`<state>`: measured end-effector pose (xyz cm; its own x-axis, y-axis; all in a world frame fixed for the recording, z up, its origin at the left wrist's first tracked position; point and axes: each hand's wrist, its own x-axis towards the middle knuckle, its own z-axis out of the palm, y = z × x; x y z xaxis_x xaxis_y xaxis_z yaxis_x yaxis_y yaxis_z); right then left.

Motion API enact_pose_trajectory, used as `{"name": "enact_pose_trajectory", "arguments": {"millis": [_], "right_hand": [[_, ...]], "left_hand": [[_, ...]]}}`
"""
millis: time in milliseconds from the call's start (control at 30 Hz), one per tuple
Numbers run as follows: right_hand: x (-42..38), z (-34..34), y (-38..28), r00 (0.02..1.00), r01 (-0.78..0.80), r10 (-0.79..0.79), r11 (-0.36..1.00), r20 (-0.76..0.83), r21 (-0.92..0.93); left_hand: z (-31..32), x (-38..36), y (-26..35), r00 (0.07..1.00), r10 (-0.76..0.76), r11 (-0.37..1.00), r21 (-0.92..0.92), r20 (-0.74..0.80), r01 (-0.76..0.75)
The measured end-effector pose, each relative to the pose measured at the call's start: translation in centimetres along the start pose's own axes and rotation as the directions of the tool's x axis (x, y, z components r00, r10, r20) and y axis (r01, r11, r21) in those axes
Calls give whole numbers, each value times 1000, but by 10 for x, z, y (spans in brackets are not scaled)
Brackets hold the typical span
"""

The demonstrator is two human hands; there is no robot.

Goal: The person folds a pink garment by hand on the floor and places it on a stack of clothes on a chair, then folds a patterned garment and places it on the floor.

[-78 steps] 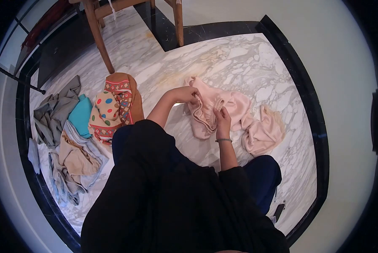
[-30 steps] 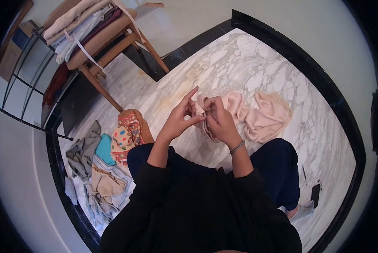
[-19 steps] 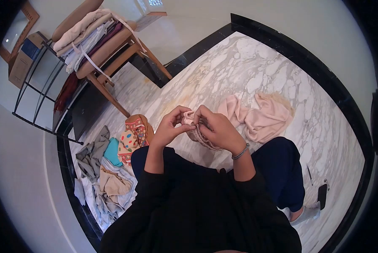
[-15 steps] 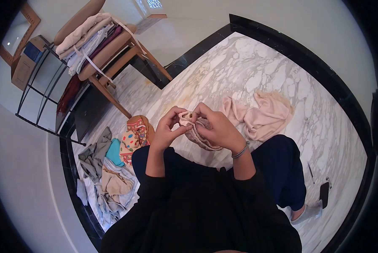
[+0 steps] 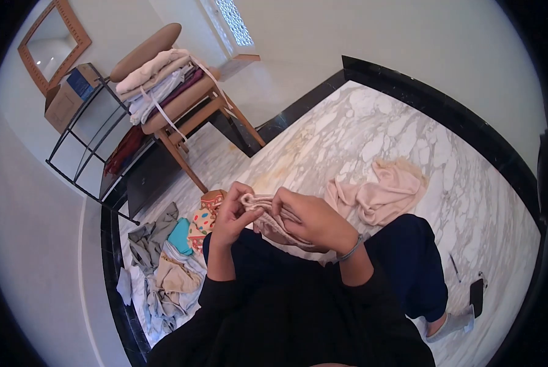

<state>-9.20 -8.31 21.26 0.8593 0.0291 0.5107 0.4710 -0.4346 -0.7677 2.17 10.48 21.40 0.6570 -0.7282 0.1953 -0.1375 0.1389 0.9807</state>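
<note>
Above my lap, both hands hold a bunched pinkish-beige cloth (image 5: pixel 271 220) with ribbed, cord-like edges; its exact kind I cannot make out. My left hand (image 5: pixel 230 214) pinches its left end between thumb and fingers, where a small loop of fabric shows. Closed around the right part, my right hand (image 5: pixel 313 221) covers much of the folds. A pale pink cloth with a fringed edge (image 5: pixel 387 192) lies crumpled on the floor, beyond my right hand and apart from it.
Crumpled clothes (image 5: pixel 179 275), a teal cloth (image 5: pixel 180 235) and a polka-dot fabric (image 5: pixel 202 223) lie on the left. Folded clothes (image 5: pixel 164 85) sit on a chair (image 5: pixel 182 122) beside a black metal rack (image 5: pixel 81 177). A phone (image 5: pixel 476 298) and a pen (image 5: pixel 455 268) lie right.
My view has tilted up, so the room sits lower in the frame. The cloth is now gathered more flatly between my hands, with its folds drawn sideways. Both hands keep hold of it.
</note>
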Motion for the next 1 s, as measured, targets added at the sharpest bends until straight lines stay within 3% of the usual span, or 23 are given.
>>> {"name": "enact_pose_trajectory", "arguments": {"millis": [67, 100, 200, 267, 333, 400, 467, 500, 600, 633, 733, 767, 867, 900, 933, 967, 1000], "right_hand": [[-4, 4, -4, 999, 26, -28, 995, -15, -93], [-5, 3, -8, 999, 29, -31, 987, -14, -161], [-7, -6, -20, 999, 28, -21, 969, 30, -247], [-14, -15, -39, 986, 77, -52, 985, 159, -156], [-33, -35, -75, 954, 177, -131, 972, 269, -154], [-51, -54, -114, 924, 289, -208, 929, 321, -231], [-58, -64, -140, 912, 355, -245, 873, 329, -334], [-59, -69, -148, 890, 362, -207, 862, 406, -355], [-53, -86, -162, 782, 353, -57, 861, 621, -366], [-52, -90, -163, 722, 318, 3, 887, 692, -335], [-47, -99, -193, 590, 209, 67, 950, 805, -232], [-45, -101, -203, 558, 169, 69, 966, 827, -195], [-53, -114, -193, 626, 286, -191, 958, 756, 5], [-48, -115, -189, 668, 229, -155, 973, 728, -3], [-28, -119, -184, 744, 56, -9, 997, 668, -50], [-3, -122, -176, 800, -138, 148, 988, 581, -62], [27, -124, -167, 841, -284, 262, 958, 474, -24]], "left_hand": [[-11, -5, -2, 980, 159, 987, 44, -122, -155], [-22, -7, -5, 930, 311, 942, 193, -197, -274], [-16, -21, 31, 817, 465, 885, 145, -343, -443], [-17, -44, 46, 721, 603, 797, 310, -342, -519], [-22, -80, 54, 555, 820, 551, 461, -143, -696], [-3, -83, 78, 518, 852, 524, 108, -76, -845], [-3, -81, 91, 513, 855, 512, 35, 69, -858], [-4, -79, 99, 503, 852, 508, -3, 144, -861], [-11, -68, 139, 349, 805, 426, -59, 479, -903], [-15, -68, 139, 285, 852, 379, -143, 439, -914], [0, -76, 151, 202, 943, 201, 32, 264, -979], [-9, -77, 157, 254, 877, 324, -113, 407, -939], [5, -66, 172, 562, 688, 418, 383, 458, -824], [9, -53, 175, 694, 579, 505, 480, 429, -718], [9, -26, 172, 854, 376, 673, 528, 359, -518], [6, 6, 167, 952, 136, 794, 545, 275, -271], [3, 41, 161, 977, -51, 846, 530, 206, -67]]}}
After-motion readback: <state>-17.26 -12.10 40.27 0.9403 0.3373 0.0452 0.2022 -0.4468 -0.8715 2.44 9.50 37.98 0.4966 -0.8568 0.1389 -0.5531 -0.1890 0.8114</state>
